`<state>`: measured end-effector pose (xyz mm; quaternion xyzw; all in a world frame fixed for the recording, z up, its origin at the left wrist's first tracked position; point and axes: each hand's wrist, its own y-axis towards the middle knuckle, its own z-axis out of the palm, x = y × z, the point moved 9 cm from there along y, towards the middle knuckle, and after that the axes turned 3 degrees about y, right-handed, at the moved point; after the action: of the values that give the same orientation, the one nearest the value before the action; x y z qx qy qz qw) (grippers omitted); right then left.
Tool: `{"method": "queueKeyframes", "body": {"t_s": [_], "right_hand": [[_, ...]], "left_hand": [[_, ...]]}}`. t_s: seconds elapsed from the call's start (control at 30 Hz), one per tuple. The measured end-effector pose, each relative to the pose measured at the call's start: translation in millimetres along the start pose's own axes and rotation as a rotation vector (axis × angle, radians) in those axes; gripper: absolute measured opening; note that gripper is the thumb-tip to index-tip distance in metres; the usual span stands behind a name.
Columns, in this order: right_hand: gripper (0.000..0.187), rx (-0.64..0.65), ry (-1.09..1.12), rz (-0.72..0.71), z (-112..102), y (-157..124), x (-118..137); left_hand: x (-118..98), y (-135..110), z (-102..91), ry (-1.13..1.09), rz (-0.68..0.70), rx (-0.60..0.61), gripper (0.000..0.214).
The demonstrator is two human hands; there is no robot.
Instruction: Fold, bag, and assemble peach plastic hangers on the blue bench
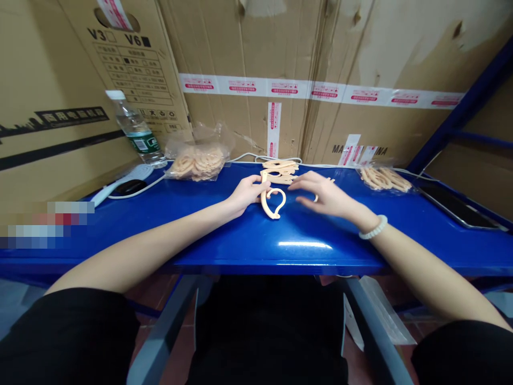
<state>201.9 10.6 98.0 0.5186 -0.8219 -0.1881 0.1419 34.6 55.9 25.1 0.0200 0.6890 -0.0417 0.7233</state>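
My left hand is closed on a cream plastic folding hanger, holding it upright just above the blue tabletop. Its curved hook loops out to the right. To the right of it, my right hand hovers with fingers apart, not touching the hanger. A small cream band shows at one of its fingers; I cannot tell whether it is a ring. Just behind both hands lies a pile of similar cream hangers. Part of another cream piece peeks out behind my right hand.
Clear bags of cream hangers stand at back left and back right. Left are a water bottle and a pale blue handled object. A dark phone or tablet lies right. Cardboard walls the blue table's back.
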Motion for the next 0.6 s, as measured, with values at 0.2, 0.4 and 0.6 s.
{"method": "queueKeyframes", "body": {"t_s": [0.2, 0.4, 0.6], "right_hand": [[0.026, 0.122, -0.136, -0.216, 42, 5, 50], [0.031, 0.076, -0.169, -0.089, 32, 0, 31], [0.031, 0.045, -0.059, 0.012, 31, 0, 15]], "left_hand": [[0, 1, 2.2, -0.011, 0.031, 0.015, 0.011], [-2, 12, -18.2, -0.019, 0.221, -0.137, 0.036], [-54, -20, -6.1, 0.627, 0.911, -0.160, 0.043]]}}
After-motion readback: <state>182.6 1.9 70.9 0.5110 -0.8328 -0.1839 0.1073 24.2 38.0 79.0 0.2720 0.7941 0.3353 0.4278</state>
